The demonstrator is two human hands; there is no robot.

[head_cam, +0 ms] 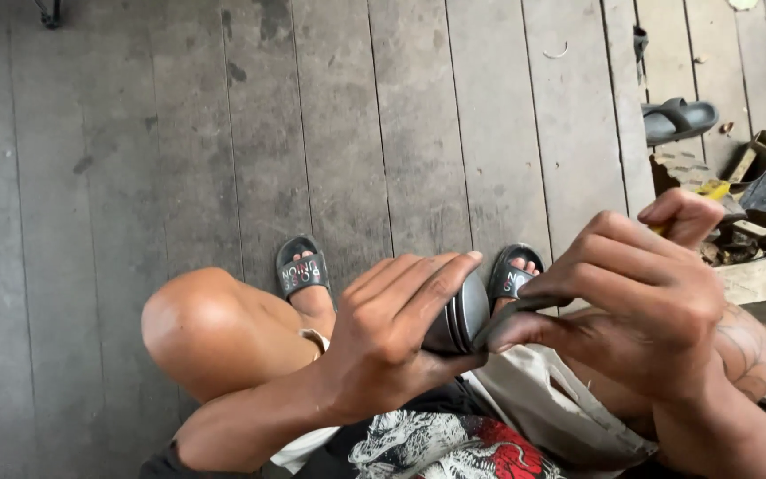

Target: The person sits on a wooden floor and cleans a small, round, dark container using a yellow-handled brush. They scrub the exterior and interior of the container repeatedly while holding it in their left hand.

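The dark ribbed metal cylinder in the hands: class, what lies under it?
Under the dark ribbed metal cylinder show beige shorts, a black slide sandal and grey floor planks. The left hand and right hand cover most of its body.

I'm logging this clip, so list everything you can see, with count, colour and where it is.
round grooved metal part: one, dark grey, held between both hands
thin ring or band: one, dark, in the right fingers against the part's edge
loose sandal: one, grey, on the boards upper right
pile of tools and scraps: mixed, dark and yellowish, right edge
plank floor: grey, worn, beneath everything
worn sandals: two, black, on the feet
left hand: gripping the part
right hand: pinching the ring
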